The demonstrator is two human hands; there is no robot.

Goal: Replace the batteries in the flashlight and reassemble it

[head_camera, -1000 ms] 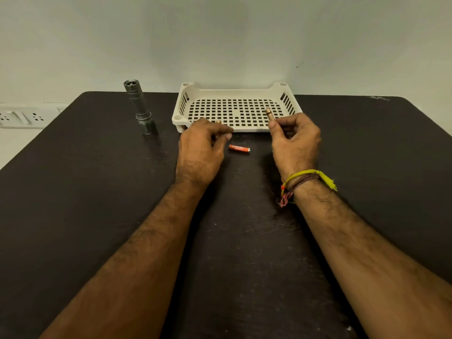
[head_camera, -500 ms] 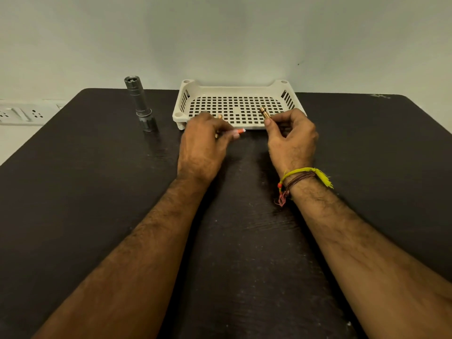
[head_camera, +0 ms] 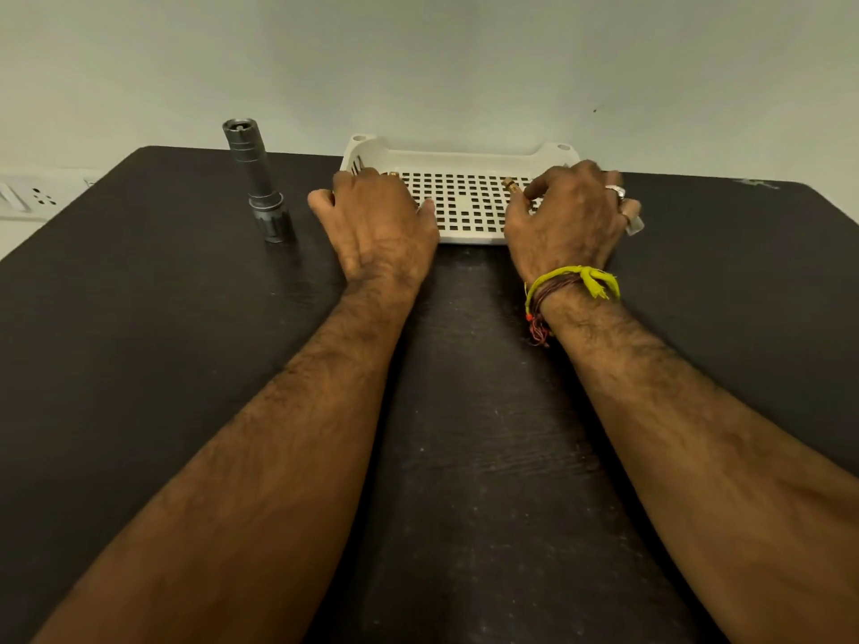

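Reaching over the near rim of the white perforated tray [head_camera: 465, 155], both hands sit at the far end of the table. Right hand [head_camera: 564, 216] has fingers curled, pinching a small brass-tipped battery [head_camera: 510, 183] whose end sticks out above the tray floor. Left hand [head_camera: 379, 216] is knuckles-up with fingers bent down into the tray; a small metallic tip [head_camera: 393, 174] shows just beyond its knuckles, but whether the hand grips anything I cannot tell.

Flashlight [head_camera: 258, 178]: grey metal body, standing upright on its wider end, left of the tray and apart from both hands. Top end looks open, so judged not yet reassembled.

Handling notes:
1. Battery is small, rigid, smooth and round; likely to roll on the table. Hold at mid-body with 2 fingertips, keeping the tip free to check polarity.
2. Flashlight appears stiff and fairly weighty, narrow and tall, so easily tipped. Grasp around the ribbed collar [head_camera: 266, 202] near the base.

Surface: dark wood-grain table [head_camera: 139, 364], lightly dusty. Pale plain wall [head_camera: 465, 62] behind; a white socket strip [head_camera: 28, 197] at far left.
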